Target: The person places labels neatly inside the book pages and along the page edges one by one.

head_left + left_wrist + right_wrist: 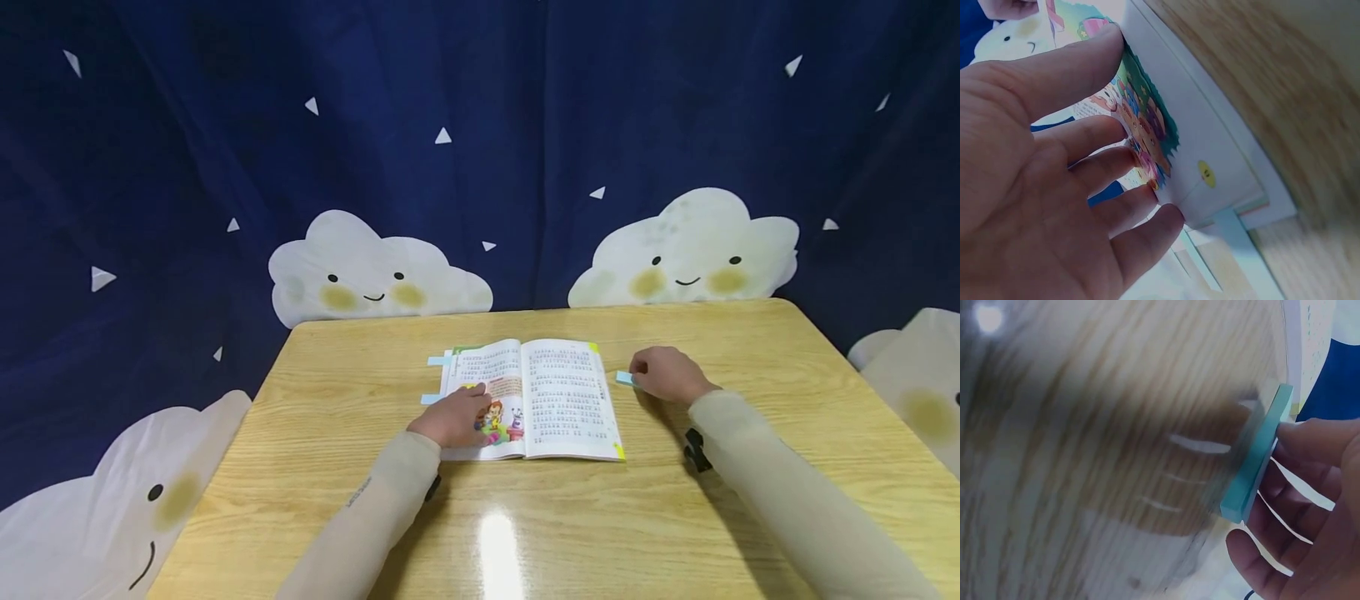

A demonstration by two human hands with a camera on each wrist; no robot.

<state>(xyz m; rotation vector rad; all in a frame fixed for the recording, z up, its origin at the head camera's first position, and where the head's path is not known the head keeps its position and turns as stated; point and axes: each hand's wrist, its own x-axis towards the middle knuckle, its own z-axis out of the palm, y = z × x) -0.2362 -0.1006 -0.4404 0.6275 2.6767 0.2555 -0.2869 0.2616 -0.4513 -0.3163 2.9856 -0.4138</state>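
An open book (566, 392) with printed text and a coloured cartoon picture lies on the table. Pale blue sticky tabs (437, 361) stick out past its left edge. My left hand (453, 419) rests on the left page with its fingers extended; in the left wrist view its fingertips touch the paper beside the picture (1147, 131). To the right of the book, my right hand (670, 372) holds a small light-blue pad of sticky notes (1257, 456) by its edge, between thumb and curled fingers, just at the tabletop.
The wooden table (337, 492) extends around the book on all sides. Behind it hangs a dark blue curtain (525, 150) printed with white clouds and small triangles. Yellow corner marks (619, 451) show on the right page.
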